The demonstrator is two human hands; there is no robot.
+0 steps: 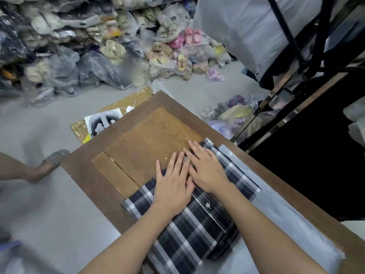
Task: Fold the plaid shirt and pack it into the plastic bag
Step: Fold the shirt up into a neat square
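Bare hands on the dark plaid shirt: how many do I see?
2. The left hand lies flat on the black-and-white plaid shirt near its far edge. The right hand lies flat close beside it. No other hand shows.

Soft, even light; wide-angle bending at edges, left side motion-blurred.
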